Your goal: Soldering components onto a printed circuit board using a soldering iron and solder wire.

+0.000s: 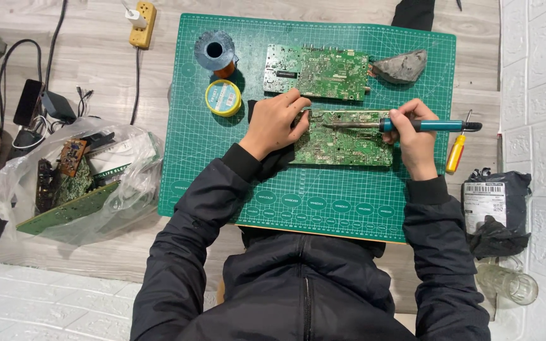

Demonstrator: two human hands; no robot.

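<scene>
Right hand (415,142) closed around teal soldering iron (406,125), tip on the stiff, light, fragile circuit board (349,148) at mid green mat (323,202); left hand (276,123) presses its top-left edge, the safest hold.

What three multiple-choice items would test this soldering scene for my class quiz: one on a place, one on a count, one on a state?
1. Where does the yellow tin lie?
A. on the green mat
B. in the plastic bag
C. on the white tiles

2. How many circuit boards lie on the mat?
A. one
B. two
C. four

3. What is the right hand doing?
A. resting open
B. holding the soldering iron
C. gripping the screwdriver

Answers: 1 A, it sits below the solder spool; 2 B, far board and near board; 3 B, fingers wrap the handle while the left hand steadies the near board.
</scene>
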